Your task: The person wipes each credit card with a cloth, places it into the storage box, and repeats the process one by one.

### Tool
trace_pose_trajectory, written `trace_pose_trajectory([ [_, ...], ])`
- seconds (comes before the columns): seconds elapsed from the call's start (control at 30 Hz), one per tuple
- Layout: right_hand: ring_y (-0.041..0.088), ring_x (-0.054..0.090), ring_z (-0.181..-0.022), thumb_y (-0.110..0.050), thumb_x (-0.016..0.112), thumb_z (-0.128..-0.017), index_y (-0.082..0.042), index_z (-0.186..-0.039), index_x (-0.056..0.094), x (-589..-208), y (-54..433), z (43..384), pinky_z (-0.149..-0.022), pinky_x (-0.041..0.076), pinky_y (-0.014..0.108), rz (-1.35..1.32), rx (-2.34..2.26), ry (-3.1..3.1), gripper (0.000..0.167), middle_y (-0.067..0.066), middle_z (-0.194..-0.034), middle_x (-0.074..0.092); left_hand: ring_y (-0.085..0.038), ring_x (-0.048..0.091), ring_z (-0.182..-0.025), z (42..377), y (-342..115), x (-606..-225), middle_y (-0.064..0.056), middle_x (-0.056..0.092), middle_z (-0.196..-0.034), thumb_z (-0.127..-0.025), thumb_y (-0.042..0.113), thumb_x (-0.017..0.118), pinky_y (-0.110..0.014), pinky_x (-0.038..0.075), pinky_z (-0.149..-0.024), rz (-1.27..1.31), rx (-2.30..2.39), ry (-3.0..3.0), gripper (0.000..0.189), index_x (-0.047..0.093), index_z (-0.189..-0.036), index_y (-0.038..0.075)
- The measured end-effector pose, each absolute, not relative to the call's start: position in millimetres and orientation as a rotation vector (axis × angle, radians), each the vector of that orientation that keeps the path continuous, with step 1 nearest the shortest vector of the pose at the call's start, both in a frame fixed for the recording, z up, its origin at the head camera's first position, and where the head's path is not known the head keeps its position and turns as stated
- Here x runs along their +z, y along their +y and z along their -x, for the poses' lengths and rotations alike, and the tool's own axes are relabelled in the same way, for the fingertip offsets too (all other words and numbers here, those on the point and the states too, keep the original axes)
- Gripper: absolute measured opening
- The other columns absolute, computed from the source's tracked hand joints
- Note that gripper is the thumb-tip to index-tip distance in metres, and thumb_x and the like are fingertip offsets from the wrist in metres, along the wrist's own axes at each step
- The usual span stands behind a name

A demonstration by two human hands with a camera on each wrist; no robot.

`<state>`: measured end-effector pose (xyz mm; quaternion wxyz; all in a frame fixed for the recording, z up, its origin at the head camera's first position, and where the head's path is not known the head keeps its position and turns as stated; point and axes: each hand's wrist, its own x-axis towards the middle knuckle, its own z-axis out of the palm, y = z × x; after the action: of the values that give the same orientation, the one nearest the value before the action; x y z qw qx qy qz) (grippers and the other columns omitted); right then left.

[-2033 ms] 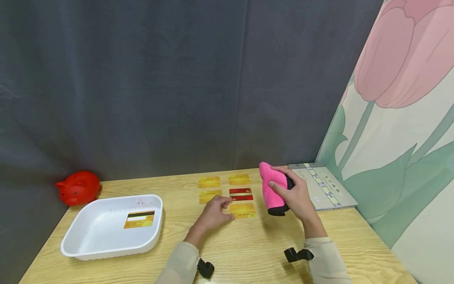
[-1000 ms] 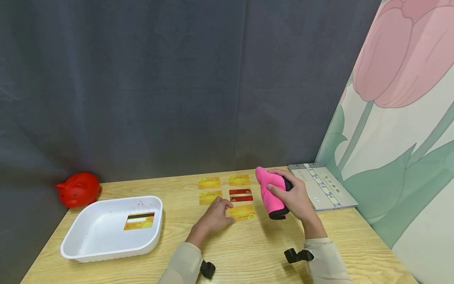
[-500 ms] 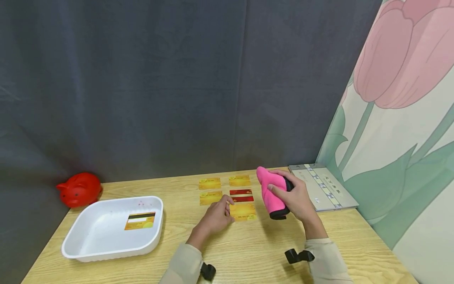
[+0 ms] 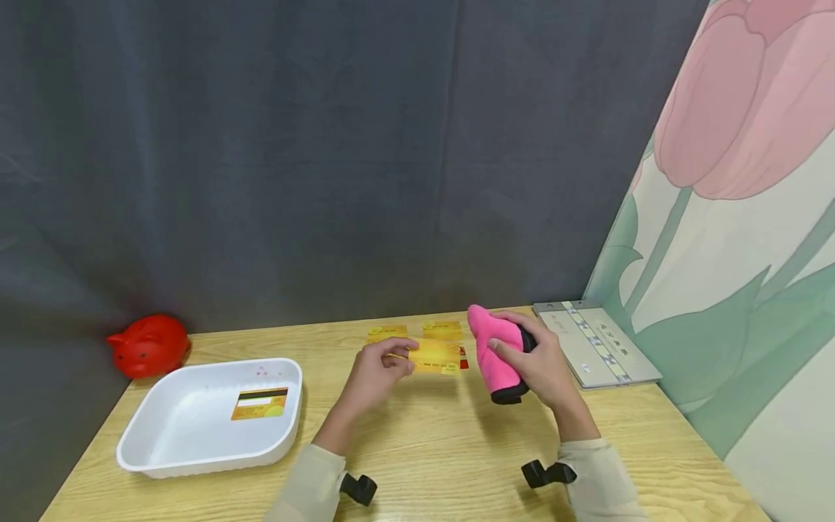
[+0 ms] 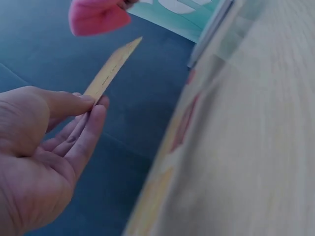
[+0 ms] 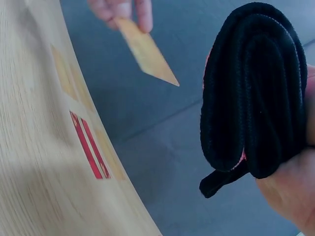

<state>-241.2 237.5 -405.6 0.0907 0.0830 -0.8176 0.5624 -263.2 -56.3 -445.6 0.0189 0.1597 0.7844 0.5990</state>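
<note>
Between thumb and fingers my left hand point(image 4: 375, 373) pinches a yellow card point(image 4: 435, 356) by its left edge, raised off the table, as the left wrist view also shows. Behind it a red card point(image 6: 90, 145) lies on the wood, mostly covered in the head view. Two more yellow cards point(image 4: 442, 330) point(image 4: 388, 333) lie farther back. My right hand point(image 4: 536, 362) grips a folded pink cloth point(image 4: 493, 355) with black edging, held above the table to the right of the card. In the right wrist view the folded black edge point(image 6: 256, 93) faces the camera.
A white plastic tray point(image 4: 146, 428) stands at the left, with a card point(image 4: 259, 404) lying stripe side up inside. Behind it sits a red piggy bank point(image 4: 148, 346). A grey album point(image 4: 596, 344) lies at the back right, beside the flowered wall. A dark curtain point(image 4: 293, 167) rises behind the table.
My left hand has picked the front yellow card off the table and lifted it, moving slightly left and up. The cloth in my right hand has barely moved.
</note>
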Motion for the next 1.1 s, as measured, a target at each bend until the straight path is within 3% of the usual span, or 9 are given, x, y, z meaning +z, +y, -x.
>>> trace_pose_trajectory([
  [0.2,0.032,0.062,-0.101,-0.021,0.077,-0.094,-0.021,-0.137,0.063,-406.1,223.8,238.4,-0.072,0.063,0.034,-0.367,1.653,-2.38,0.045,0.013,-0.126,0.061,-0.016,0.073,-0.095,249.0,-72.8,-423.5,-0.007,0.071,-0.11,-0.094,0.009,0.075,-0.024,0.062,-0.079,-0.429,1.971,2.479,0.032,0.075,-0.123,0.021],
  [0.43,0.026,0.065,-0.096,-0.016,0.077,-0.093,-0.019,-0.135,0.065,-408.7,206.0,235.0,-0.072,0.063,0.033,-0.446,1.681,-2.338,0.044,0.012,-0.127,0.064,-0.014,0.072,-0.098,241.6,-83.1,-418.5,-0.004,0.073,-0.115,-0.093,0.01,0.077,-0.021,0.06,-0.077,-0.389,1.987,2.505,0.033,0.076,-0.123,0.023],
  [0.7,0.015,0.065,-0.097,-0.013,0.079,-0.091,-0.018,-0.134,0.067,-412.8,191.2,236.5,-0.074,0.061,0.029,-0.541,1.634,-2.305,0.045,0.009,-0.13,0.066,-0.018,0.073,-0.1,243.6,-81.5,-420.9,-0.01,0.074,-0.12,-0.09,0.007,0.078,-0.018,0.06,-0.078,-0.422,2.04,2.483,0.034,0.077,-0.124,0.015],
  [0.87,0.012,0.063,-0.109,-0.012,0.079,-0.091,-0.018,-0.133,0.068,-417.1,184.2,238.1,-0.08,0.059,0.027,-0.574,1.603,-2.288,0.045,0.007,-0.136,0.064,-0.02,0.074,-0.1,242.8,-75.7,-421.4,-0.011,0.075,-0.119,-0.09,0.004,0.078,-0.019,0.06,-0.079,-0.425,2.107,2.447,0.034,0.077,-0.123,0.013],
  [1.1,0.008,0.058,-0.124,-0.013,0.081,-0.089,-0.025,-0.132,0.069,-421.2,177.1,238.1,-0.091,0.055,0.023,-0.574,1.552,-2.282,0.046,-0.002,-0.139,0.063,-0.028,0.075,-0.106,240.9,-69.4,-424.1,-0.018,0.071,-0.13,-0.09,-0.001,0.076,-0.023,0.062,-0.084,-0.443,2.215,2.374,0.036,0.074,-0.126,0.007],
])
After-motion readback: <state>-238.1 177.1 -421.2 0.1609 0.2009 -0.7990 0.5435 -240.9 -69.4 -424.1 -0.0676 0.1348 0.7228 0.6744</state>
